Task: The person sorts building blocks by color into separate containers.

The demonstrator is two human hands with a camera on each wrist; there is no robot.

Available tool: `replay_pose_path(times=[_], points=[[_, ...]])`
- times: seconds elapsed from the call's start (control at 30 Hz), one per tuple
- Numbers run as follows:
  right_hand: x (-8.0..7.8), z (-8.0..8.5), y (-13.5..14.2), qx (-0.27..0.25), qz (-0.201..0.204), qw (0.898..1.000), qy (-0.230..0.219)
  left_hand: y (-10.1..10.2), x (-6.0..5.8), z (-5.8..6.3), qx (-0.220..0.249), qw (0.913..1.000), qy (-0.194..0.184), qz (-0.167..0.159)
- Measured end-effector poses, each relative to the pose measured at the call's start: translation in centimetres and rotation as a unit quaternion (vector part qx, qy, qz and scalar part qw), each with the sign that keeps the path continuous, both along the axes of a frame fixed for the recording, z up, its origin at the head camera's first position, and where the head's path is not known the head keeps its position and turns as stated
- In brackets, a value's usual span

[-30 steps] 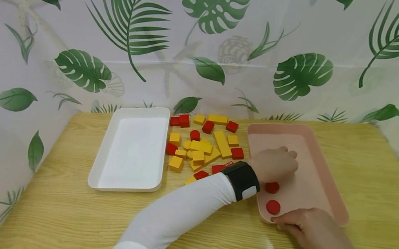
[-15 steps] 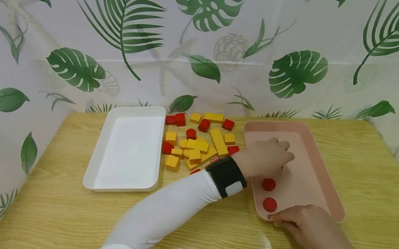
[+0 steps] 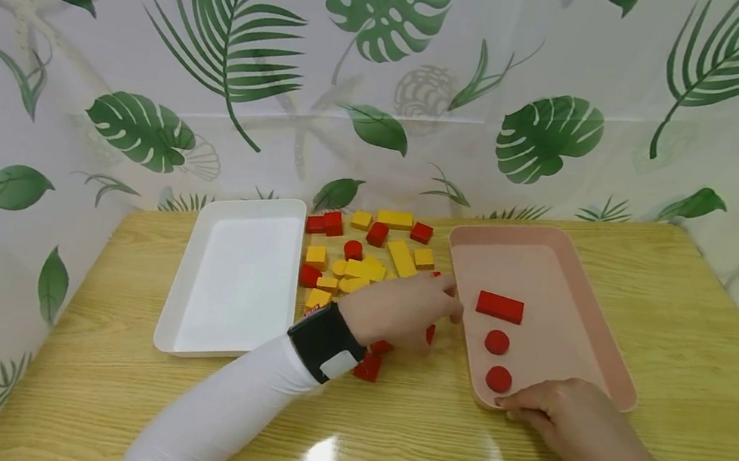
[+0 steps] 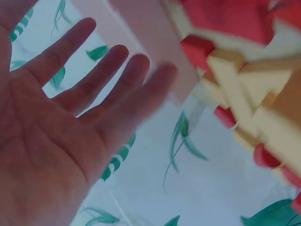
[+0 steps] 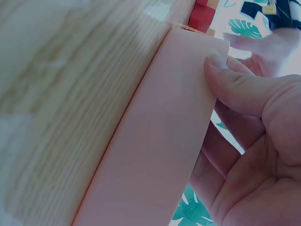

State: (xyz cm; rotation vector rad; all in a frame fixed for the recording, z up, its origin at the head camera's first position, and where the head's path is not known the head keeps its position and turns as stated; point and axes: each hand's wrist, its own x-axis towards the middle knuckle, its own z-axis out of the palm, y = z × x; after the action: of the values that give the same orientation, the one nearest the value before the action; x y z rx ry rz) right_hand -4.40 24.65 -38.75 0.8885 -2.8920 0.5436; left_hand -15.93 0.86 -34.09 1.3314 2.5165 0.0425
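Note:
My left hand (image 3: 402, 306) hovers over the pile of blocks beside the left rim of the pink tray (image 3: 543, 269). Its fingers are spread and hold nothing in the left wrist view, where the palm (image 4: 47, 136) shows. A red rectangular block (image 3: 500, 307) lies in the tray, above two round red blocks, one (image 3: 497, 342) over the other (image 3: 499, 379). At the tray's near edge, my right hand (image 3: 583, 422) pinches the rim. In the right wrist view the thumb (image 5: 240, 87) presses on the outer wall and the fingers reach over the rim.
Loose yellow blocks (image 3: 396, 220) and red blocks (image 3: 368, 366) are scattered between the two trays, some under my left hand and wrist. A white tray (image 3: 241, 277) stands at the left. Behind the wooden table (image 3: 413, 448) hangs a leaf-print cloth (image 3: 213, 159).
My left hand has let go of the red rectangular block in the pink tray and moved left, out over the loose blocks. The right hand keeps its hold on the rim.

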Motion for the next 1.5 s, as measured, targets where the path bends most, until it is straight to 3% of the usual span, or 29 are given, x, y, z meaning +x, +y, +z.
replay_pose_path(times=[0.2,0.53,0.7,1.0,1.23,1.5], points=[[0.1,0.1,-0.1,-0.008,0.000,1.000,-0.003,-0.3,1.1,-1.4,0.001,0.9994,0.029,-0.019],[0.1,0.1,0.0,-0.010,0.005,1.000,0.002,-0.3,0.9,-2.3,0.018,0.9988,0.043,-0.015],[0.2,0.1,0.0,-0.012,0.003,1.000,-0.001,-0.2,0.4,-1.4,0.034,0.9986,0.039,-0.008],[0.1,0.0,0.0,-0.018,0.008,1.000,0.003,2.2,-0.2,1.0,0.095,0.9922,0.068,-0.045],[-0.1,-0.1,0.0,-0.024,0.018,0.999,0.019,4.9,-0.3,0.9,0.078,0.9919,0.087,-0.051],[0.0,-0.1,0.1,-0.018,0.015,1.000,0.017,7.0,-0.4,-1.1,-0.005,0.9900,0.132,-0.048]])
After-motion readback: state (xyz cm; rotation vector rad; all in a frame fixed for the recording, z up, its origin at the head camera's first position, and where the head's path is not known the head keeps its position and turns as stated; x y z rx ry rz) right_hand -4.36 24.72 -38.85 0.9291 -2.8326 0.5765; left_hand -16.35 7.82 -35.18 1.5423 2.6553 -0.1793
